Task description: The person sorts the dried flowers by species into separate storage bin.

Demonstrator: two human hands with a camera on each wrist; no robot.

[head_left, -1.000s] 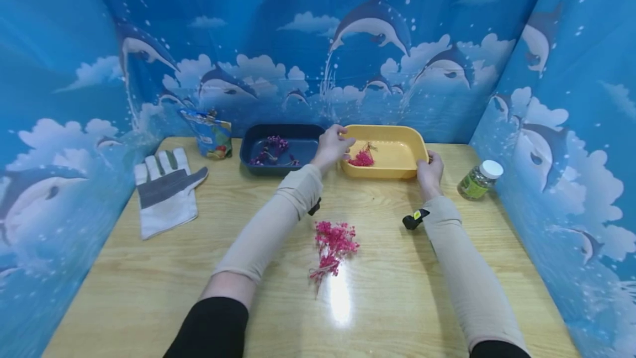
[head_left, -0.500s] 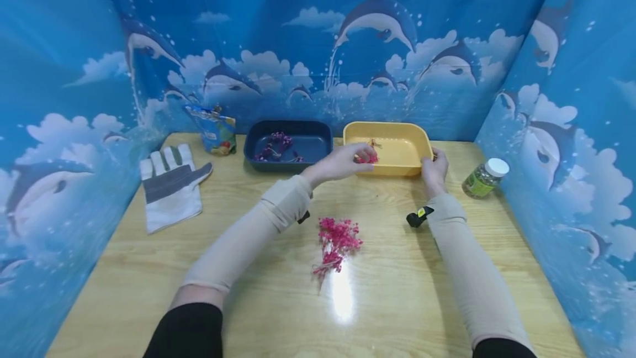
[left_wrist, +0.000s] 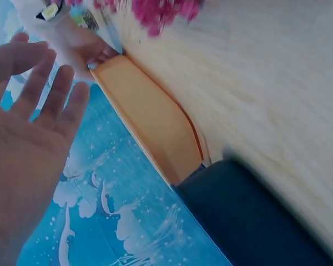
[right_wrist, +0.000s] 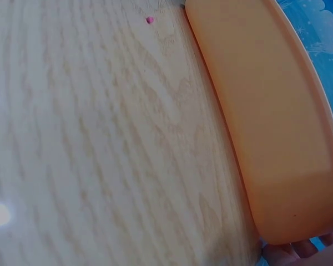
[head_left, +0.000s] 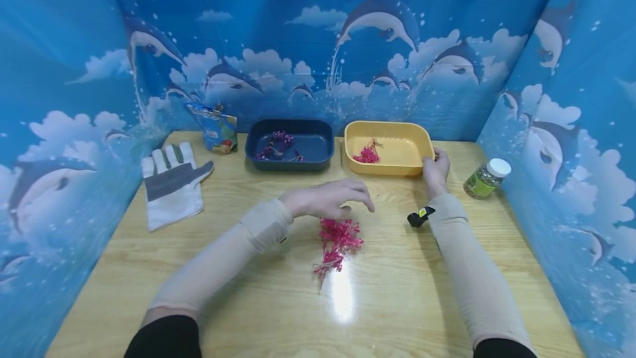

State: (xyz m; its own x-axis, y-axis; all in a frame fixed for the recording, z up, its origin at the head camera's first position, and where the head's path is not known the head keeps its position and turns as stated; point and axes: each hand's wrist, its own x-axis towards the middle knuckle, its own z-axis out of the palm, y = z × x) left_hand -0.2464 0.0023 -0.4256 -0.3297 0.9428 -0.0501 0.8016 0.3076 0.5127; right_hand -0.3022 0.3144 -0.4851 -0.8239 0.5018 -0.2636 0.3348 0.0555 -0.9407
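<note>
My left hand (head_left: 330, 199) hovers over the table with fingers spread and slightly bent, holding nothing. Just below it in the head view lies a bunch of pink dried flowers (head_left: 338, 242), its top partly covered by the hand. My right hand (head_left: 435, 172) grips the right end of the yellow tray (head_left: 397, 170); in the right wrist view its fingers (right_wrist: 302, 247) curl at the tray's end. Inside that tray rests a small pink flower sprig (head_left: 367, 153). The left wrist view shows the left palm (left_wrist: 16, 144) facing the camera, apart from the tray.
A dark blue tray (head_left: 318, 164) with purple dried flowers (head_left: 281, 140) stands left of the yellow one. Farther left are a blue pouch (head_left: 216, 131) and a work glove (head_left: 174, 189). A white-lidded jar (head_left: 482, 181) stands at the right. Dolphin-printed curtains (head_left: 298, 26) enclose the table.
My left hand has left the yellow tray's left end and come back toward me, over the pink bunch on the table. The right hand stays at the tray's right end.
</note>
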